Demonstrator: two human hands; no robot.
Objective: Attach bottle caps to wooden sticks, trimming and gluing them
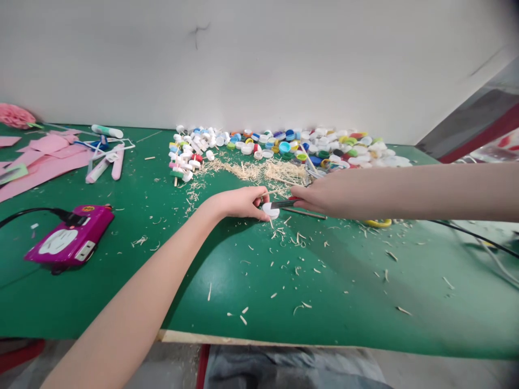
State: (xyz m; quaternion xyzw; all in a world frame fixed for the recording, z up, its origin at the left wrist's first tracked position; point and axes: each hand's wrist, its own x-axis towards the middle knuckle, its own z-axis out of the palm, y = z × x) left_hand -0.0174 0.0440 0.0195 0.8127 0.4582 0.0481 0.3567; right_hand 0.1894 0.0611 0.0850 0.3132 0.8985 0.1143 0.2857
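Note:
Near the middle of the green table (227, 270), my left hand (247, 203) pinches a white bottle cap (271, 211) between its fingers. A thin wooden stick also shows at those fingertips. My right hand (314, 195) is closed around a tool with a dark blade (280, 205) and a bit of red at the grip. The blade's tip lies at the cap. Another thin stick (304, 213) rests on the table just below the right hand. Pale wood shavings (284, 172) are heaped behind both hands.
Many coloured bottle caps (285, 147) lie along the wall, with white caps on sticks (190, 156) to their left. A magenta power box (71, 237), pink sheets (48, 154) and glue-gun-like pink tools (117, 162) are at left. Cables lie at right.

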